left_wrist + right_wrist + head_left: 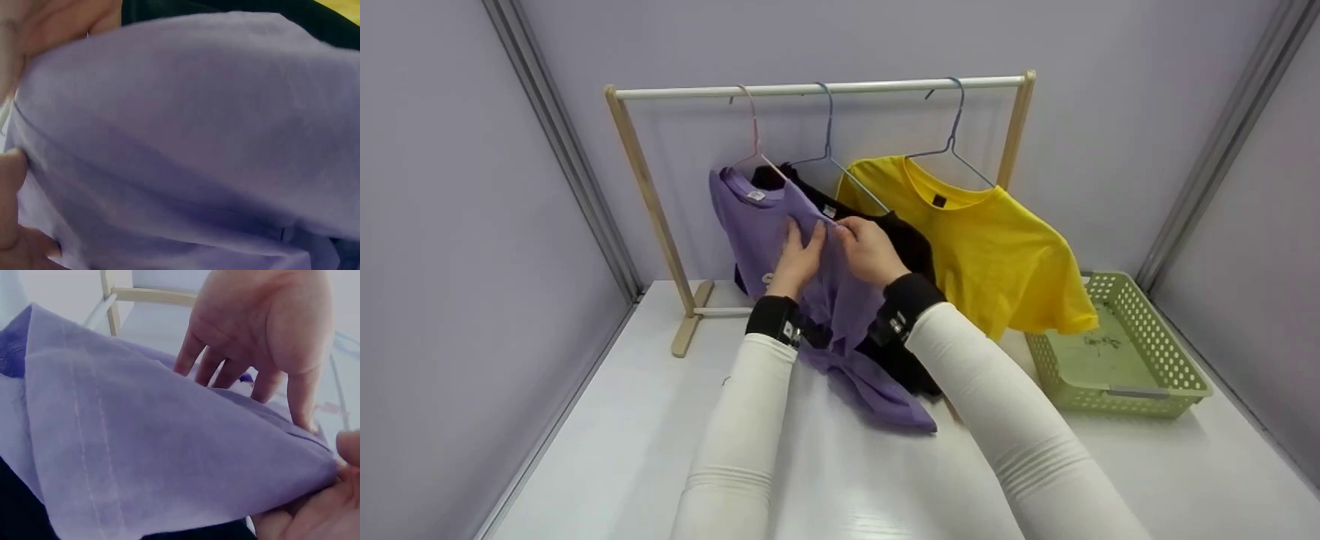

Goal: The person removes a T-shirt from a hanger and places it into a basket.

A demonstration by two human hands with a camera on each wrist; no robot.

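Observation:
A purple T-shirt (750, 225) hangs on a pink hanger (756, 135) from the rail's left part. My right hand (871, 251) pinches its shoulder edge near the hanger's lower end; the right wrist view shows the purple cloth (169, 444) stretched from that grip. Close by on the left, my left hand (801, 259) holds the shirt's front, thumb and forefinger apart on the cloth, some fingertips hidden in it. One sleeve (885, 397) trails over the table. Behind hangs a black garment (911, 244) on a blue-grey hanger (829, 127), partly covered by the purple one.
A yellow T-shirt (997, 240) hangs to the right on another hanger (954, 127). The rack has a white rail (877, 87) and wooden legs (649, 187). At the right a green perforated basket (1174, 349) stands on the white table (645, 420), near the side wall.

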